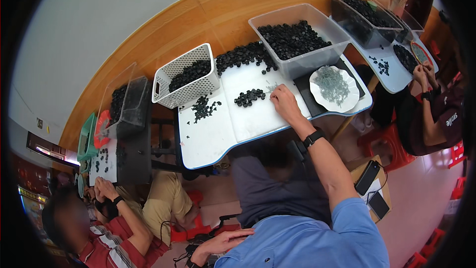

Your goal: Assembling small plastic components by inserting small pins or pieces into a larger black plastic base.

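My right hand [286, 103] is over the white table, its fingers drawn together and pointing down. Anything between its fingertips is too small to make out. Just beyond it lies a little heap of thin clear plastic pieces [272, 87]. Left of the fingers sits a cluster of round black parts [250, 98]. A white scalloped plate [353, 100] to the right carries a pile of similar thin clear pieces [331, 85]. My left hand [229, 241] rests at my waist against the blue shirt, fingers stretched out, holding nothing.
A white perforated basket [210, 72] and a clear plastic bin [297, 68] hold many black parts. Small black pieces [203, 108] lie scattered at left. Co-workers sit at tables on both sides. Two phones [368, 177] lie on a stool by my right elbow.
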{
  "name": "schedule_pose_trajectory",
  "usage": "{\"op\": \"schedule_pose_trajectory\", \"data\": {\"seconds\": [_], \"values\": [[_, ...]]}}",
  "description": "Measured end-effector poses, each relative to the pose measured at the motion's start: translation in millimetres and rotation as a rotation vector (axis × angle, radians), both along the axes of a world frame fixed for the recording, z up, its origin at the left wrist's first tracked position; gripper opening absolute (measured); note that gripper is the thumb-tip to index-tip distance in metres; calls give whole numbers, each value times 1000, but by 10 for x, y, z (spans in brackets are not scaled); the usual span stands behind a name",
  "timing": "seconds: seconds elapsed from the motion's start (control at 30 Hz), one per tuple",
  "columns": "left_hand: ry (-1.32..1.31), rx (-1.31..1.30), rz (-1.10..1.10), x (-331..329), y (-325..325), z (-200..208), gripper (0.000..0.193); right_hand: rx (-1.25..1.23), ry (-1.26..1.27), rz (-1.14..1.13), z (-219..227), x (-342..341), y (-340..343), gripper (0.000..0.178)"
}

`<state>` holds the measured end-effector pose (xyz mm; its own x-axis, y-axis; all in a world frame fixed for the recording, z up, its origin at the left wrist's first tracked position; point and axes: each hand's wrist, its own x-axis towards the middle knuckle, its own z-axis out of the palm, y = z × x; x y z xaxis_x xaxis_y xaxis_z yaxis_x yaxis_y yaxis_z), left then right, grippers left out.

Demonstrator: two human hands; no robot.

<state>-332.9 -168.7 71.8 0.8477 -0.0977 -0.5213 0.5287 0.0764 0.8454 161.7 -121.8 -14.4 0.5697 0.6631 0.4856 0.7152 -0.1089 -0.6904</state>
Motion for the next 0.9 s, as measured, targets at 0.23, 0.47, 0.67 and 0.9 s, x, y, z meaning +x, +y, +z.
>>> {"op": "schedule_pose_trajectory", "data": {"seconds": [0.23,0.47,0.67,0.9], "values": [[-73,59,25,161,93,-130,35,69,-68,-1,32,-109,-53,3],[-22,-25,65,366,183,-178,33,218,188,-62,23,-8,-81,4],[-68,77,188,439,-138,-186,31,242,208,-49,52,33,-128,9],[494,-107,311,447,-175,52,28,256,278,-9,23,62,-133,12]]}}
